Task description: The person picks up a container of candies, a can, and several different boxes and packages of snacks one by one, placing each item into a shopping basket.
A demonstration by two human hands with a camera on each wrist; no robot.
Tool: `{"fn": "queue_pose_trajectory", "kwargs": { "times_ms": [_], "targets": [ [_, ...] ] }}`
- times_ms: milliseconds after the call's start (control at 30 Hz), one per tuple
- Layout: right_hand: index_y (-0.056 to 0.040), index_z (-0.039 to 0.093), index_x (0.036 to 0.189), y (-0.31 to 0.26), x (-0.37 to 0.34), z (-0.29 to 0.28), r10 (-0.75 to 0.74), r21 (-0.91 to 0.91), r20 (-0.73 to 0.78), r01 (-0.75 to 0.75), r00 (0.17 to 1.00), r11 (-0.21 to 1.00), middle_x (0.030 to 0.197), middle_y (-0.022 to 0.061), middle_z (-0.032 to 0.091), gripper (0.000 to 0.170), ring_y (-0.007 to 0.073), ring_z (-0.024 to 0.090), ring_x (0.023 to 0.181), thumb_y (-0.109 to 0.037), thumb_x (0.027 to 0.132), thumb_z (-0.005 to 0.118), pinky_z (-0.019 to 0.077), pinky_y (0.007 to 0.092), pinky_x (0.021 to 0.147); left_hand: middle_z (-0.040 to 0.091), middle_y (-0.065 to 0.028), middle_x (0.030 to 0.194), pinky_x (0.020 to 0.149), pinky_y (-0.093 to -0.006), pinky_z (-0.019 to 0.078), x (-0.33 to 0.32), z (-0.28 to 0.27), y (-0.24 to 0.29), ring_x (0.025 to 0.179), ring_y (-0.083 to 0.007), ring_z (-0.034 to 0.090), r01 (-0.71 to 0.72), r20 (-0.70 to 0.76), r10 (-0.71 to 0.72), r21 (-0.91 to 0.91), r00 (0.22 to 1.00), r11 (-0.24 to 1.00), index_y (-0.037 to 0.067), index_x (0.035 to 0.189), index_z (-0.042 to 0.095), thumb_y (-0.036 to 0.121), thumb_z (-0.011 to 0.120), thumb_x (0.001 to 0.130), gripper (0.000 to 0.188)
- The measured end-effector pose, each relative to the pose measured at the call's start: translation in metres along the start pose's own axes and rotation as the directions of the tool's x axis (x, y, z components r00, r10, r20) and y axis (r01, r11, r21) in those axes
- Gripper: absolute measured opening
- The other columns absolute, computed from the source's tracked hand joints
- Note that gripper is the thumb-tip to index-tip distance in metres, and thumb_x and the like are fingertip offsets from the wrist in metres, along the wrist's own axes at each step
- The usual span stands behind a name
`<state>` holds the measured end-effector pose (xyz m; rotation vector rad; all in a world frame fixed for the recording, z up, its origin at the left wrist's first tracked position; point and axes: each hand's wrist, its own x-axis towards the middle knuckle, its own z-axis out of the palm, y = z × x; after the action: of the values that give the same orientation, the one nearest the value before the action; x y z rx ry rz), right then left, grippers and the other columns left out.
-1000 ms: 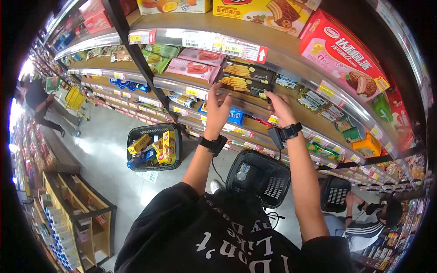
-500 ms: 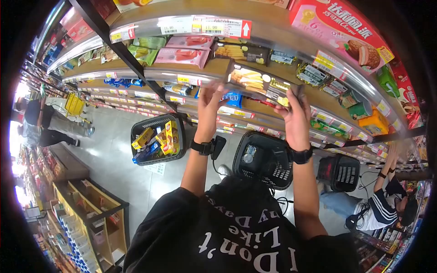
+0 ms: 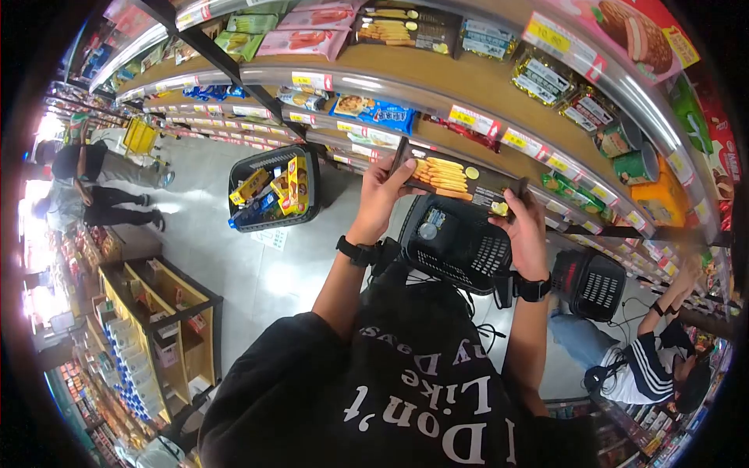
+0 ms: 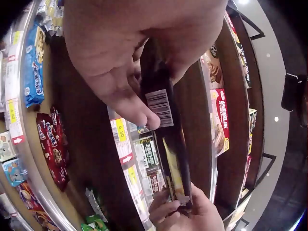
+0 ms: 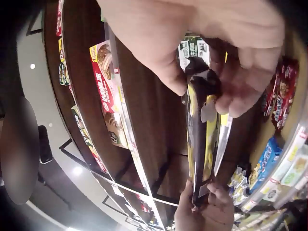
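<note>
A black snack pack (image 3: 446, 178) is held in front of the shelves, out over the floor, and in the head view its lower edge overlaps the far side of a black basket (image 3: 460, 274). Both hands have it, one at each end. The left hand (image 3: 377, 201) grips the left end, its thumb lying on the printed front and its fingers bent behind; the right hand (image 3: 526, 238) pinches the right end near the crimped edge, fingers narrow around it. The pack is tilted so its front, with a picture of golden sticks, faces up toward the head camera. From the left wrist it is seen edge-on — a barcode (image 4: 160, 108) shows just beside the left fingertips.

On the shelf beyond lies a similar dark pack (image 3: 406, 31), with pink packs (image 3: 306, 40) to its left. A blue pack (image 3: 378, 113) lies one shelf lower, and green cans (image 3: 636, 166) sit off to the right. The black basket on the floor has a small round thing (image 3: 427, 231) in it, too unclear to name. Farther left, a second basket (image 3: 314, 191) holds yellow boxes (image 3: 295, 186), and a yellow cart (image 3: 141, 136) stands in the aisle. At the right, a person in a striped sleeve (image 3: 654, 363) reaches toward the shelves.
</note>
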<state>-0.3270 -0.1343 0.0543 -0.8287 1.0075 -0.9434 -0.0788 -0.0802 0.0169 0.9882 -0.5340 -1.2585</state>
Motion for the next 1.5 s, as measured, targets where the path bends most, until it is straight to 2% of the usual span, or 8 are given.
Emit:
{"fn": "queue_pose_trajectory", "kwargs": {
  "times_ms": [433,600,733,800,967,1100,1233,1500],
  "targets": [
    [-0.0029,0.064,0.111,0.073,-0.019,-0.158,0.290,-0.174,0.015,-0.283,0.957,0.943,0.106,0.0044,0.068,0.021,0.0140,0.066,0.089,-0.014,0.094,0.068,0.0582,0.0285,0.074,0.069,-0.0078,0.104,0.079,-0.0285,0.0580,-0.067,0.044,-0.121,0.093,-0.0169,0.069,0.295,-0.131,-0.283,0.089,0.950,0.951,-0.003,0.113,0.062,0.024,0.066,0.097,0.032],
    [-0.0010,0.063,0.115,0.120,-0.010,-0.209,0.489,-0.142,0.015,-0.483,0.872,0.864,0.105,0.0076,0.069,0.024,0.0176,0.069,0.087,-0.014,0.095,0.067,0.0588,0.0284,0.075,0.065,-0.0069,0.109,0.084,-0.0270,0.0538,-0.082,0.033,-0.198,0.098,-0.0133,0.064,0.331,-0.137,-0.318,0.090,0.938,0.939,-0.002,0.117,0.058,0.025,0.065,0.097,0.035],
    [-0.0017,0.061,0.114,0.178,0.012,-0.228,0.508,-0.289,-0.059,-0.502,0.859,0.816,0.105,0.0074,0.069,0.024,0.0162,0.069,0.087,-0.015,0.095,0.067,0.0590,0.0266,0.073,0.065,-0.0092,0.104,0.073,-0.0258,0.0540,-0.074,0.002,-0.313,0.086,-0.0117,0.064,0.342,-0.368,-0.305,0.039,0.878,0.939,-0.005,0.121,0.054,0.017,0.067,0.094,0.037],
    [-0.0025,0.061,0.115,0.214,0.030,-0.233,0.533,-0.326,-0.122,-0.541,0.837,0.775,0.107,0.0070,0.068,0.024,0.0157,0.069,0.088,-0.015,0.095,0.067,0.0592,0.0269,0.074,0.064,-0.0115,0.108,0.073,-0.0265,0.0535,-0.066,-0.021,-0.379,0.086,-0.0119,0.064,0.249,-0.445,-0.121,0.241,0.887,0.938,-0.005,0.127,0.050,0.014,0.068,0.093,0.043],
    [-0.0026,0.062,0.112,0.356,0.107,-0.277,0.571,-0.247,-0.235,-0.617,0.787,0.748,0.110,0.0069,0.065,0.020,0.0194,0.065,0.097,-0.016,0.097,0.065,0.0574,0.0316,0.086,0.064,-0.0195,0.115,0.073,-0.0281,0.0529,-0.035,-0.080,-0.494,0.079,-0.0160,0.066,0.449,-0.592,-0.301,0.116,0.747,0.886,-0.003,0.134,0.044,0.011,0.069,0.088,0.054],
    [0.0006,0.061,0.111,0.492,0.190,-0.318,0.597,-0.130,-0.281,-0.646,0.751,0.752,0.114,0.0117,0.063,0.023,0.0226,0.062,0.102,-0.012,0.093,0.070,0.0570,0.0365,0.091,0.067,-0.0190,0.110,0.079,-0.0321,0.0532,-0.001,-0.120,-0.570,0.084,-0.0220,0.068,0.490,-0.529,-0.328,0.198,0.782,0.849,-0.006,0.120,0.056,0.013,0.067,0.086,0.040],
    [0.0061,0.059,0.109,0.609,0.255,-0.354,0.485,-0.171,-0.417,-0.590,0.769,0.789,0.110,0.0189,0.062,0.030,0.0290,0.065,0.099,-0.009,0.089,0.074,0.0610,0.0383,0.083,0.069,-0.0194,0.102,0.082,-0.0344,0.0538,0.012,-0.144,-0.625,0.095,-0.0282,0.070,0.605,-0.266,-0.548,0.236,0.793,0.760,-0.007,0.112,0.060,0.012,0.067,0.085,0.034],
    [0.0049,0.058,0.113,0.720,0.310,-0.404,0.559,-0.198,-0.372,-0.651,0.741,0.732,0.118,0.0202,0.060,0.035,0.0277,0.064,0.103,-0.013,0.088,0.075,0.0625,0.0383,0.082,0.063,-0.0024,0.086,0.070,-0.0199,0.0456,0.030,-0.166,-0.651,0.077,-0.0057,0.056,0.590,-0.391,-0.549,-0.018,0.739,0.807,-0.006,0.105,0.060,0.006,0.061,0.093,0.017]
  ]
}}
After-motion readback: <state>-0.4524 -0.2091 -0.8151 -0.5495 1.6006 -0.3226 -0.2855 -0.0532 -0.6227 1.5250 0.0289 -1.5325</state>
